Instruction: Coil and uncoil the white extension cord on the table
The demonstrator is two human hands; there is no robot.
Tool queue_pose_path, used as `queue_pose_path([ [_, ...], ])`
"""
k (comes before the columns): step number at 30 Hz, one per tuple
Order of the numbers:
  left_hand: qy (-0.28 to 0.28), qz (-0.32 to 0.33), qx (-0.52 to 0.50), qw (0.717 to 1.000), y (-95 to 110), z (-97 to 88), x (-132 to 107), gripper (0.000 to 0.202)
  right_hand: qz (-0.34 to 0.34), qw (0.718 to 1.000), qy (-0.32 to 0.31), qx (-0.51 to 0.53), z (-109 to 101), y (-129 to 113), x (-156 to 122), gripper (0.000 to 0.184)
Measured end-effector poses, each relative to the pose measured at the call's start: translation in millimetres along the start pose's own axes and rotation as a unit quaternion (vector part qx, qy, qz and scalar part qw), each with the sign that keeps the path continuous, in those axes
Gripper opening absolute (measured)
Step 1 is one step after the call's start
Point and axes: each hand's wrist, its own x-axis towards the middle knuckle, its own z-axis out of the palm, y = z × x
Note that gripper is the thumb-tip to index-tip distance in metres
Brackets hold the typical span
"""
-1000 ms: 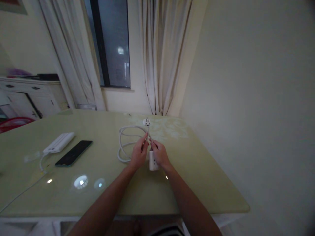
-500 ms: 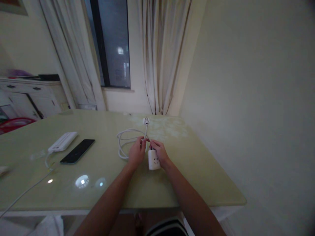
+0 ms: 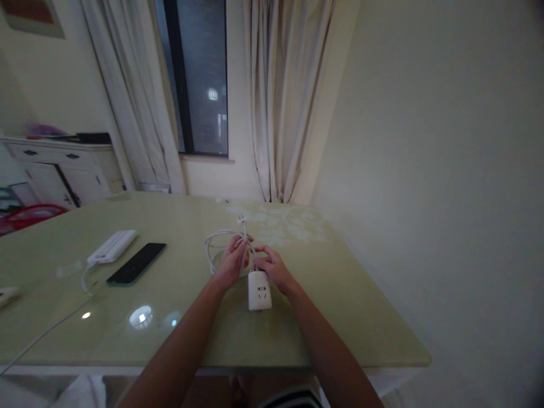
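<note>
A white socket block (image 3: 259,290) lies on the pale green table (image 3: 178,317), its outlet face up. Its white cord (image 3: 215,249) loops away to the left, and the plug end (image 3: 242,219) sticks up just beyond my fingers. My left hand (image 3: 232,262) is closed round the gathered cord. My right hand (image 3: 272,267) pinches the cord where it leaves the top of the block.
A black phone (image 3: 136,263) and a white power bank (image 3: 113,246) with a thin cable lie to the left. Curtains (image 3: 280,96) and a dark window (image 3: 199,79) stand behind the table. A white cabinet (image 3: 63,167) is at far left; a wall (image 3: 433,170) runs along the right.
The cord loop has been drawn in tighter and the plug end pulled closer to my left hand. The socket block has come nearer to me, its face now more exposed.
</note>
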Motion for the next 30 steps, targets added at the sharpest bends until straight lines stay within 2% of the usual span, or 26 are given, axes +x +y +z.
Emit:
queue_pose_path([
  [3,0.027,-0.013,0.016,0.999,3,-3.6,3,0.054,0.028,0.999,-0.03,-0.005,3,3,-2,0.047],
  [6,0.053,-0.01,0.065,0.996,2,-5.3,5,0.055,0.054,0.996,-0.051,0.059,4,3,-4,0.051],
  [12,0.107,0.044,0.111,0.987,-6,-6.2,8,0.047,0.073,0.963,-0.134,0.223,-6,-5,-8,0.067],
  [15,0.116,0.084,0.107,0.984,-7,-5.2,9,0.044,0.07,0.95,-0.175,0.25,-12,-6,-9,0.071],
  [17,0.122,0.087,0.111,0.982,-8,-4.2,8,0.043,0.069,0.947,-0.189,0.249,-12,-1,-8,0.074],
  [22,0.088,0.061,0.158,0.982,-11,0.7,6,0.046,0.059,0.953,-0.159,0.249,-1,18,-4,0.088],
  [27,0.006,0.137,0.216,0.967,-21,5.8,10,0.039,0.019,0.966,-0.081,0.244,14,22,-3,0.083],
  [30,-0.009,0.141,0.182,0.973,-26,6.5,6,0.038,0.008,0.973,-0.035,0.226,18,16,-4,0.082],
])
